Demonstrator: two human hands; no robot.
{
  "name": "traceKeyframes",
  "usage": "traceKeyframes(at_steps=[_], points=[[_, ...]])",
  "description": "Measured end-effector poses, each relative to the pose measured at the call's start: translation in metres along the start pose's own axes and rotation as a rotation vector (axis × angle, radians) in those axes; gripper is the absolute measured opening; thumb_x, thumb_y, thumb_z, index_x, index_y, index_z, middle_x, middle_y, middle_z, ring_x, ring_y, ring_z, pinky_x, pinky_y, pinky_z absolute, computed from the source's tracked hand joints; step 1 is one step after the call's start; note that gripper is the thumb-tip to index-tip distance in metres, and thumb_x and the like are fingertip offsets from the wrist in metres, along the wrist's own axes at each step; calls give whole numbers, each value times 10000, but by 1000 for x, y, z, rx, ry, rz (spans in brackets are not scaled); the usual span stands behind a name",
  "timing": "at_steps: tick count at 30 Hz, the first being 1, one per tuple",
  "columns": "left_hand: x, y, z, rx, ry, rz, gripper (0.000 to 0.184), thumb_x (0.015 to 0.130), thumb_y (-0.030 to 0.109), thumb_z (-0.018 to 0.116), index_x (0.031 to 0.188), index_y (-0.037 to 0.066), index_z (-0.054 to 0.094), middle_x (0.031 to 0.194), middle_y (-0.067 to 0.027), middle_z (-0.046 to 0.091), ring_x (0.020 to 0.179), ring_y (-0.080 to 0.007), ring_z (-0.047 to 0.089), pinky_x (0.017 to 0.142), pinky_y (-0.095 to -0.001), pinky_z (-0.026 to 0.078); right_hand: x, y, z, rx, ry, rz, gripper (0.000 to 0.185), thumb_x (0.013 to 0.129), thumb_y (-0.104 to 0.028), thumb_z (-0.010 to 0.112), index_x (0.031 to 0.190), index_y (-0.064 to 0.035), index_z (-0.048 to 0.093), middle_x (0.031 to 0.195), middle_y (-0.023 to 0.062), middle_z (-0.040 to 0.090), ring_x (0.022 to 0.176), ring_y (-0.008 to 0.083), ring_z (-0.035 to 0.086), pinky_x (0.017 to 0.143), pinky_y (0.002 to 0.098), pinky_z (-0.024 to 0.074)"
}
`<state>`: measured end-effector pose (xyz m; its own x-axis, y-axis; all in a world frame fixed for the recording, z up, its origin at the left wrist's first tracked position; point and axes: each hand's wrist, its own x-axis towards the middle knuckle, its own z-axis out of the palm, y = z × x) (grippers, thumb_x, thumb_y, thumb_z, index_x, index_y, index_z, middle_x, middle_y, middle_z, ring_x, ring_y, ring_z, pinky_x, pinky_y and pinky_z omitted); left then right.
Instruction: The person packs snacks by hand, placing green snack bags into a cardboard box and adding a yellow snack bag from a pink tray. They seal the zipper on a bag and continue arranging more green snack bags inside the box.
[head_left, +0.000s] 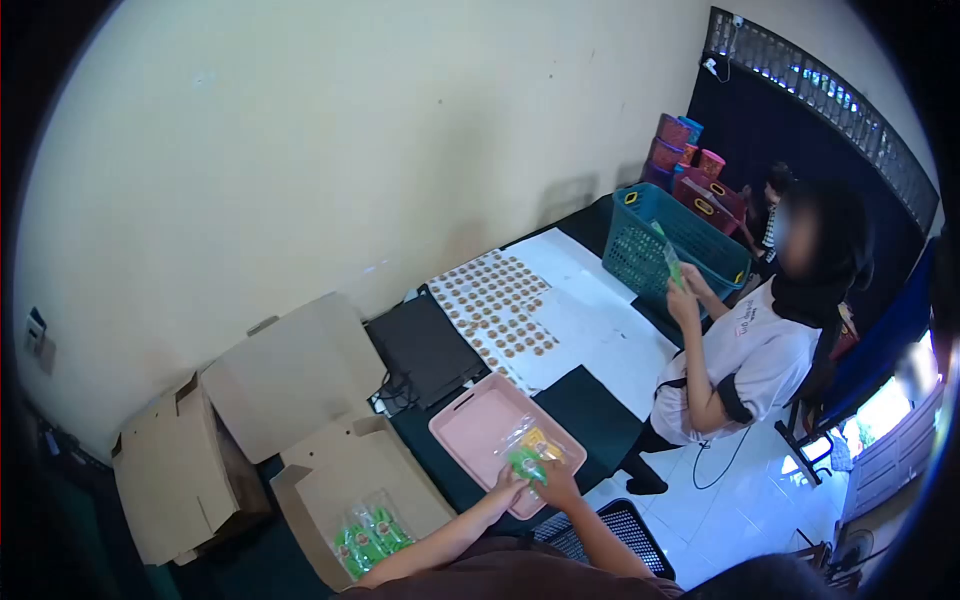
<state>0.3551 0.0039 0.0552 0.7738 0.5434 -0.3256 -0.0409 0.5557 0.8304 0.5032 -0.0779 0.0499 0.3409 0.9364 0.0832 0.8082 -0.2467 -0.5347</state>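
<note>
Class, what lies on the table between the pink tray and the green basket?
Beside the tray, a dark sheet; then, towards the basket, white sheeting partly dotted with round brown labels. The head view shows this.

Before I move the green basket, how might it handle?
The green basket is probably light for its size, given its perforated walls. Its rim looks moulded, so likely stiff. Being tall-sided, it might tip if pushed high.
</note>
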Motion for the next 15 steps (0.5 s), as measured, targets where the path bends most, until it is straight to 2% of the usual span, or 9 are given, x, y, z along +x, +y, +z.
traceKeyframes(at_steps=[1, 2, 5, 6, 9, 10, 12, 14, 15], points=[[9, -1, 1, -216, 72, -301, 552, 838, 146, 553, 1302, 187, 258, 1140, -40, 442, 952, -151, 481, 837, -321, 411, 2, -2, -1, 6, -4, -18, 461, 711, -220, 609, 1112, -14, 518, 1033, 242, 541, 977, 380, 522, 838, 455, 419], [25, -16, -7, -270, 54, -374, 545, 799, 229, 612, 1242, 263, 296, 1059, -5, 444, 886, -143, 478, 771, -336, 424, 3, -4, -2, 1, 1, -19, 461, 711, -220, 609, 1112, -14, 518, 1033, 242, 541, 977, 380, 522, 838, 455, 419], [29, -8, 5, -310, 240, -438, 493, 782, 254, 629, 1181, 262, 339, 1066, -9, 434, 896, -145, 474, 768, -352, 425, 9, -15, -4, -20, -43, 89, 575, 728, -267, 614, 1217, -23, 437, 1084, 250, 515, 996, 375, 521, 852, 443, 420], [30, -5, 11, -239, 354, -461, 382, 789, 259, 633, 1095, 240, 405, 939, 10, 477, 790, -114, 488, 719, -336, 437, 11, -13, 2, -6, -33, 153, 610, 739, -279, 612, 1250, -24, 399, 1100, 254, 505, 1007, 373, 518, 864, 440, 414], [39, -24, -9, -181, 171, -478, 316, 801, 282, 633, 1053, 233, 448, 759, 36, 485, 653, -78, 479, 651, -317, 443, 21, 0, 16, 86, 43, 168, 630, 760, -314, 625, 1256, 1, 398, 1061, 234, 534, 972, 333, 547, 853, 403, 429], [32, -17, -4, -132, 246, -436, 288, 804, 324, 638, 1021, 201, 494, 645, 59, 455, 551, -50, 445, 570, -255, 421, 27, -5, 3, 294, -125, 232, 617, 761, -322, 635, 1230, 17, 423, 1026, 206, 555, 935, 288, 561, 826, 368, 441], [5, 23, 13, -176, 222, -286, 297, 805, 335, 638, 1014, 172, 504, 647, 57, 450, 544, -51, 438, 551, -230, 400, 38, -5, -8, 696, -365, 272, 595, 762, -346, 663, 1170, 46, 480, 944, 120, 593, 855, 160, 564, 752, 273, 455], [-22, 65, 20, -178, 167, -91, 343, 805, 362, 637, 985, 88, 536, 689, 53, 480, 535, -39, 424, 495, -177, 333, 53, -28, -29, 726, -457, 228, 563, 768, -316, 667, 1164, 39, 483, 945, 103, 590, 869, 148, 559, 763, 265, 448], [-28, 57, -19, 92, 173, -17, 369, 824, 332, 622, 1034, 40, 540, 795, 21, 559, 638, -52, 500, 582, -198, 400, 70, -56, -46, 751, -556, 172, 532, 773, -286, 670, 1159, 32, 485, 945, 86, 588, 883, 136, 553, 773, 258, 442]])
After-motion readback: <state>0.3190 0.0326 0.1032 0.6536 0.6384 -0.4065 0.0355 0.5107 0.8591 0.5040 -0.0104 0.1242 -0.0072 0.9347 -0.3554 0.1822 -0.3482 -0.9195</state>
